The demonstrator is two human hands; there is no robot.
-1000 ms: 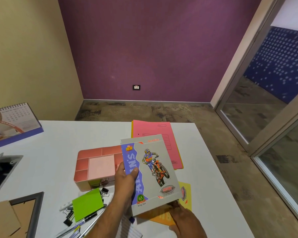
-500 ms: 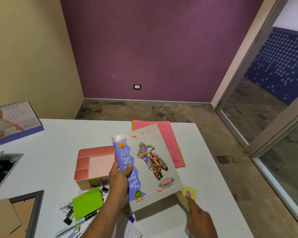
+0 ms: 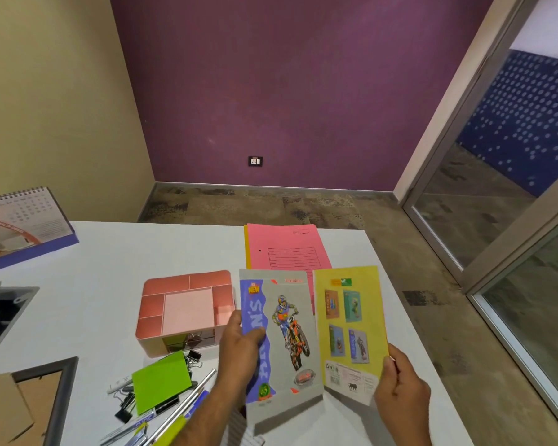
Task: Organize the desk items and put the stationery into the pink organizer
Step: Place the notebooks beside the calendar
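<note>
Holding grey motocross-cover notebook (image 3: pixel 281 336) upright, left hand (image 3: pixel 240 346) grips its spine edge; right hand (image 3: pixel 400 386) pinches yellow-backed notebook (image 3: pixel 348 326) at lower corner, both above white desk (image 3: pixel 103 268). Pink compartmented organizer (image 3: pixel 184 307) just left of left hand; green sticky pad (image 3: pixel 160 381), pens (image 3: pixel 178 410), binder clips (image 3: pixel 124 403) below it. Pink paper folder (image 3: pixel 284 249) beyond hands.

"NEW" on grey notebook (image 3: pixel 284 342) cover

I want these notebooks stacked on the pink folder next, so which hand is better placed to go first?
Probably the right hand: its yellow notebook is already nearest the pink folder.
</note>
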